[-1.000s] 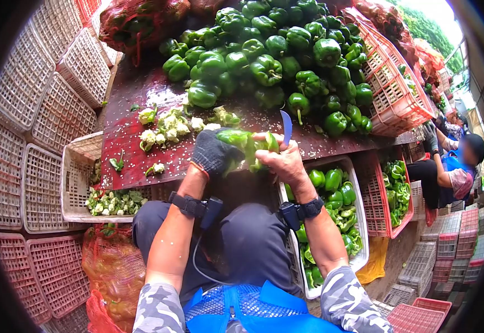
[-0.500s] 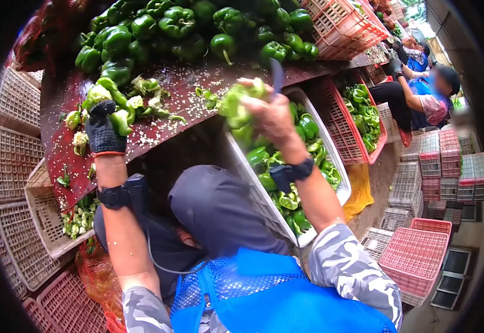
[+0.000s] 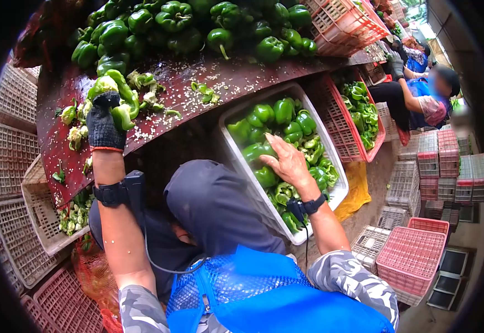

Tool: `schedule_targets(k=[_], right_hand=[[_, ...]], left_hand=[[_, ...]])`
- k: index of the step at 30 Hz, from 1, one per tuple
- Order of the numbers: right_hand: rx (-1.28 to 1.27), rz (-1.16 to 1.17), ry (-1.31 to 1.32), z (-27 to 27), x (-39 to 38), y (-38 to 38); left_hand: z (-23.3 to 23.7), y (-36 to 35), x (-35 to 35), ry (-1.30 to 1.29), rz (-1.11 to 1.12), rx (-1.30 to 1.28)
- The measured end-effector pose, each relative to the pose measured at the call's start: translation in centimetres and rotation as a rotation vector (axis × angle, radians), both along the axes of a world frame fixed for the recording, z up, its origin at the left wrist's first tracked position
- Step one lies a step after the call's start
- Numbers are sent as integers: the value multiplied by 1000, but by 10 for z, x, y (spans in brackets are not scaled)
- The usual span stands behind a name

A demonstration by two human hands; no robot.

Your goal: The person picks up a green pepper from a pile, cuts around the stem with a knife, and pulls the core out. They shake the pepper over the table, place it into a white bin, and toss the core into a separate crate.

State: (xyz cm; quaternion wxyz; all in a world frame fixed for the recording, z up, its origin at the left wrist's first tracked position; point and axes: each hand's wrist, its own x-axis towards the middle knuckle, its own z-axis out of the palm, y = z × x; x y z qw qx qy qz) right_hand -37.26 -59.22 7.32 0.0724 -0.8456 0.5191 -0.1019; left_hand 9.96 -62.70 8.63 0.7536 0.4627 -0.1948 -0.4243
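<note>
My left hand (image 3: 106, 123), in a dark knit glove, is closed on a cut green bell pepper (image 3: 121, 91) at the table's near edge. Pale seed cores (image 3: 75, 136) and pepper trimmings lie around it. My bare right hand (image 3: 288, 160) rests over the white crate (image 3: 337, 197), fingers stretched out on the peppers. Whole-looking and cut green peppers (image 3: 284, 111) fill that crate. No knife shows in the right hand now; its palm side is hidden.
Whole green peppers (image 3: 174, 16) are heaped at the back of the seed-strewn red table (image 3: 170, 83). A red crate (image 3: 330, 119) of cut peppers stands right of the white one. A lower-left crate (image 3: 42, 213) holds trimmings. Another person (image 3: 419, 97) sits at the right.
My right hand has come down from the table edge into the white crate. The pepper pieces it held are no longer in it, and the blade seen beside it is out of sight.
</note>
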Motion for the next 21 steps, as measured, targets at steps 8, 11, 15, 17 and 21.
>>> schedule_targets(k=[8, 11, 15, 17, 21], right_hand=[[-97, -98, -192, -35, -1, 3], [-73, -92, -182, -39, -2, -5], [-47, -20, -131, 7, 11, -17], [-18, 43, -319, 54, 51, -28], [-186, 418, -416, 127, 138, -49]], left_hand=[[-26, 5, -3, -231, -206, -103], [5, 16, -22, -416, -328, -126], [21, 19, -34, -577, -425, -169], [3, 14, -30, -977, -398, -248], [57, 27, -44, -1072, -619, -89]])
